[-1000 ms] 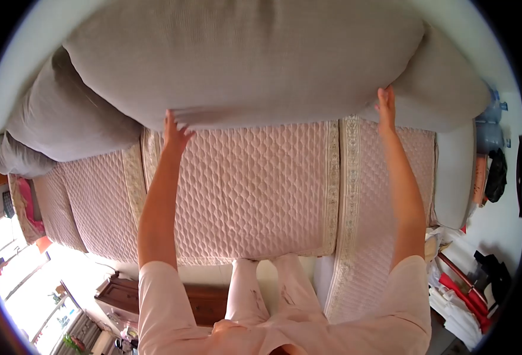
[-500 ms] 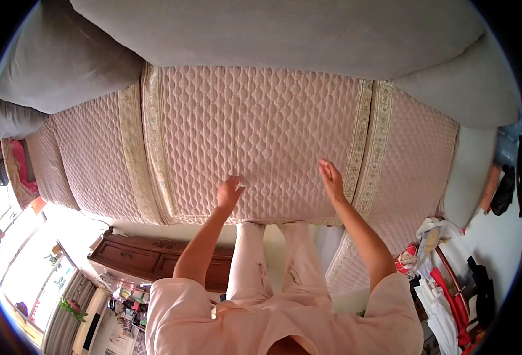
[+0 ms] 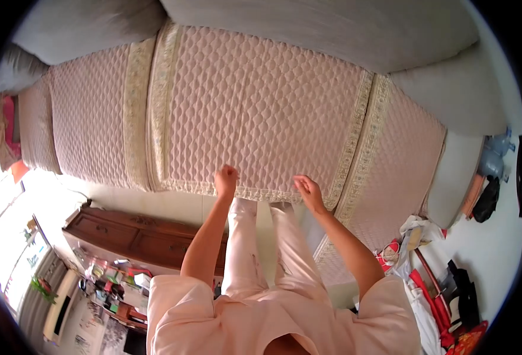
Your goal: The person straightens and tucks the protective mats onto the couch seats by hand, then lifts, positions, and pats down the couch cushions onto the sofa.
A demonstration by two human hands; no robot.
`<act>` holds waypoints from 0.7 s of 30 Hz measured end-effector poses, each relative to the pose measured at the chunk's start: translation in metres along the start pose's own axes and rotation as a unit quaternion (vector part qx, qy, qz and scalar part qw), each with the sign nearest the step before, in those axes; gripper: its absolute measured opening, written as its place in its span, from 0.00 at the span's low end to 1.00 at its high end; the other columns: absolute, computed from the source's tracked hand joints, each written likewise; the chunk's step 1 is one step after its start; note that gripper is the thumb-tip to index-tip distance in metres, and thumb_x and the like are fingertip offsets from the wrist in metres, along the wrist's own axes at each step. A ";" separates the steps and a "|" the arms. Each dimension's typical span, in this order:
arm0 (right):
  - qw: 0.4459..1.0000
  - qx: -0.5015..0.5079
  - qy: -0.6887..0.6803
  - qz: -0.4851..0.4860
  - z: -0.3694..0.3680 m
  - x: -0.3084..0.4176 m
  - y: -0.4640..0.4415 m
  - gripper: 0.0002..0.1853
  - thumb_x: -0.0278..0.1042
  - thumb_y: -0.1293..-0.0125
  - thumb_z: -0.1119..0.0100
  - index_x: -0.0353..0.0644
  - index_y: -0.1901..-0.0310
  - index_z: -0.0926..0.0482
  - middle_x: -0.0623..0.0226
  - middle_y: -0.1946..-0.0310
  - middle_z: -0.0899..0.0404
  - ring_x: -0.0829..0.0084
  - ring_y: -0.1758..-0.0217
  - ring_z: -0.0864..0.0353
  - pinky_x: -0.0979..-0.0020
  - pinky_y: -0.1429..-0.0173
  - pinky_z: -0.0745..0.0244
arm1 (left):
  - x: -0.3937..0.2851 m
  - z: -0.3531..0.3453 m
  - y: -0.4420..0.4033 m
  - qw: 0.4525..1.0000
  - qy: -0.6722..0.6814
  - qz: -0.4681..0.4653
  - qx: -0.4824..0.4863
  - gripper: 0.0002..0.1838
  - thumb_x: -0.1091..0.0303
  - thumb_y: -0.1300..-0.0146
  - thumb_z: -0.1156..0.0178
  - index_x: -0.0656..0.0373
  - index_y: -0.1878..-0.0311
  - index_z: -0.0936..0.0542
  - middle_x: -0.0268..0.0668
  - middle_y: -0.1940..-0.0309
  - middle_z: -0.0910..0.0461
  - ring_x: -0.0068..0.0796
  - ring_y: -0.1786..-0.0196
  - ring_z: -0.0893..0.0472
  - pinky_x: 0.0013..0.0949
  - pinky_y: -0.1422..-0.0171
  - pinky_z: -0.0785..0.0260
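Observation:
A pink quilted cover [image 3: 261, 112] with a patterned light border lies on the sofa seat. Over its front part is my left hand [image 3: 226, 180], its fingers curled in; whether anything is inside cannot be made out. To the right, my right hand [image 3: 309, 192] hangs near the cover's front border with its fingers partly bent and slightly apart, and nothing shows in it. A large grey back cushion [image 3: 332, 29] rests along the far side of the seat, away from both hands. Another quilted cover [image 3: 391, 160] lies on the right section.
More grey cushions [image 3: 95, 26] lean at the far left. A dark wooden cabinet [image 3: 136, 236] stands at the lower left. On the right are blue water bottles [image 3: 493, 158], a black bag [image 3: 486, 200] and a pile of red and white cloth [image 3: 426, 296].
Both hands have left the big cushion's lower edge and come back toward my body, closer together. The left fingers have curled in. The view has tilted, showing more of the cabinet.

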State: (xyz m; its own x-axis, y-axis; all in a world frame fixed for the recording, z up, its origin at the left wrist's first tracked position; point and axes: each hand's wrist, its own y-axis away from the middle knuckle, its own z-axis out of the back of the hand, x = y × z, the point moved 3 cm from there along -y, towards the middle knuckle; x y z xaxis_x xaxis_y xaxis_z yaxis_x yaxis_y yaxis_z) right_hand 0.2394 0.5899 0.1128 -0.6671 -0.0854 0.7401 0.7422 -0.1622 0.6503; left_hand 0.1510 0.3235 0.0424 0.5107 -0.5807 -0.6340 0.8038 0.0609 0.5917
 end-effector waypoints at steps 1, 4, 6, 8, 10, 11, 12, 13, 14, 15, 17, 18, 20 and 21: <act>0.999 0.019 -0.003 0.031 -0.009 0.002 0.005 0.11 0.34 0.35 0.50 0.38 0.55 0.26 0.66 0.67 0.22 0.75 0.62 0.21 0.75 0.58 0.28 | 0.016 0.008 0.019 0.998 0.055 0.027 -0.005 0.02 0.74 0.49 0.44 0.63 0.73 0.24 0.38 0.81 0.22 0.26 0.78 0.22 0.28 0.72 0.30; 0.993 0.073 0.073 0.054 -0.026 0.002 0.017 0.10 0.33 0.35 0.50 0.38 0.55 0.26 0.64 0.66 0.22 0.74 0.62 0.21 0.74 0.58 0.28 | 0.068 0.031 0.085 0.956 0.269 0.112 -0.048 0.01 0.81 0.50 0.43 0.68 0.73 0.26 0.38 0.79 0.23 0.24 0.76 0.22 0.26 0.70 0.28; 0.991 0.096 0.079 0.044 -0.031 -0.014 0.022 0.10 0.33 0.36 0.49 0.38 0.56 0.26 0.63 0.67 0.21 0.74 0.64 0.21 0.74 0.59 0.27 | 0.082 0.046 0.133 0.928 0.324 0.158 -0.097 0.02 0.83 0.49 0.44 0.68 0.74 0.26 0.36 0.78 0.24 0.25 0.76 0.23 0.26 0.70 0.27; 0.989 0.117 0.075 0.056 -0.029 -0.021 0.032 0.11 0.34 0.36 0.49 0.38 0.57 0.26 0.64 0.68 0.21 0.75 0.66 0.21 0.75 0.60 0.28 | 0.104 0.046 0.179 0.894 0.376 0.194 -0.147 0.03 0.83 0.49 0.43 0.67 0.72 0.26 0.35 0.77 0.24 0.24 0.76 0.23 0.25 0.69 0.27; 0.986 0.116 0.102 0.059 -0.019 -0.026 0.049 0.10 0.35 0.36 0.49 0.38 0.58 0.25 0.66 0.69 0.21 0.76 0.68 0.21 0.77 0.62 0.28 | 0.118 0.037 0.222 0.876 0.402 0.211 -0.162 0.04 0.83 0.48 0.43 0.66 0.70 0.26 0.35 0.77 0.24 0.24 0.75 0.23 0.25 0.68 0.27; 0.986 0.116 0.108 0.054 -0.014 -0.033 0.059 0.10 0.35 0.36 0.48 0.38 0.58 0.25 0.66 0.69 0.21 0.76 0.68 0.21 0.76 0.63 0.28 | 0.122 0.031 0.237 0.867 0.416 0.216 -0.169 0.05 0.84 0.48 0.42 0.66 0.69 0.26 0.34 0.77 0.24 0.24 0.75 0.23 0.25 0.68 0.27; 0.985 0.115 0.115 0.050 -0.007 -0.040 0.067 0.10 0.35 0.36 0.48 0.38 0.58 0.25 0.66 0.70 0.21 0.77 0.68 0.21 0.76 0.63 0.28 | 0.125 0.024 0.252 0.859 0.433 0.212 -0.171 0.05 0.83 0.48 0.42 0.66 0.67 0.26 0.35 0.76 0.23 0.24 0.75 0.23 0.25 0.68 0.27; 0.985 0.115 0.123 0.034 0.000 -0.048 0.075 0.10 0.35 0.37 0.48 0.38 0.59 0.25 0.67 0.70 0.21 0.77 0.68 0.21 0.76 0.63 0.28 | 0.127 0.017 0.265 0.850 0.451 0.208 -0.175 0.06 0.83 0.48 0.42 0.67 0.66 0.26 0.35 0.76 0.23 0.25 0.75 0.22 0.25 0.68 0.27; 0.984 0.116 0.131 0.017 0.007 -0.060 0.085 0.10 0.35 0.37 0.48 0.38 0.59 0.25 0.67 0.70 0.21 0.77 0.69 0.21 0.76 0.63 0.28 | 0.130 0.012 0.278 0.841 0.467 0.204 -0.180 0.07 0.83 0.48 0.42 0.67 0.64 0.26 0.35 0.76 0.23 0.25 0.75 0.22 0.25 0.67 0.27; 0.984 0.117 0.138 -0.001 0.013 -0.073 0.097 0.10 0.35 0.37 0.48 0.38 0.59 0.25 0.67 0.70 0.21 0.77 0.69 0.21 0.76 0.63 0.29 | 0.139 0.004 0.289 0.841 0.473 0.199 -0.171 0.09 0.83 0.47 0.42 0.68 0.61 0.25 0.36 0.74 0.22 0.25 0.74 0.22 0.25 0.67 0.27; 0.983 0.111 0.145 -0.004 0.024 -0.109 0.117 0.10 0.34 0.37 0.48 0.38 0.59 0.25 0.67 0.70 0.21 0.77 0.71 0.21 0.77 0.64 0.29 | 0.149 -0.007 0.311 0.842 0.467 0.219 -0.158 0.08 0.80 0.46 0.41 0.67 0.62 0.23 0.37 0.73 0.21 0.25 0.74 0.21 0.26 0.67 0.26; 0.983 0.109 0.151 -0.004 0.030 -0.129 0.127 0.10 0.34 0.37 0.48 0.38 0.59 0.25 0.67 0.70 0.22 0.78 0.72 0.22 0.77 0.65 0.29 | 0.148 -0.010 0.322 0.837 0.478 0.222 -0.146 0.07 0.78 0.45 0.41 0.65 0.63 0.22 0.36 0.73 0.20 0.25 0.73 0.20 0.26 0.67 0.26; 0.977 0.123 0.171 -0.034 0.040 -0.139 0.155 0.11 0.35 0.36 0.50 0.39 0.58 0.25 0.67 0.66 0.21 0.79 0.72 0.22 0.79 0.67 0.30 | 0.151 -0.015 0.344 0.829 0.488 0.239 -0.129 0.03 0.76 0.44 0.41 0.65 0.67 0.23 0.37 0.75 0.20 0.26 0.76 0.21 0.24 0.69 0.26; 0.973 0.132 0.182 -0.047 0.045 -0.149 0.170 0.11 0.35 0.36 0.51 0.39 0.57 0.25 0.67 0.65 0.21 0.79 0.71 0.22 0.81 0.68 0.31 | 0.155 -0.017 0.358 0.833 0.480 0.248 -0.123 0.03 0.77 0.44 0.41 0.67 0.68 0.24 0.38 0.76 0.21 0.26 0.77 0.21 0.24 0.72 0.27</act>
State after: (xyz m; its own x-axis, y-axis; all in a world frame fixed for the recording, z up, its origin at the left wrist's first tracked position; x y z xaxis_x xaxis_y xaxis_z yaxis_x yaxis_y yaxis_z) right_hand 0.4679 0.6193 0.1202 -0.6768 -0.4318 0.5962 0.6351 0.0670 0.7695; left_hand 0.5231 0.2685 0.1475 0.7120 0.4734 -0.5185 0.4003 0.3330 0.8537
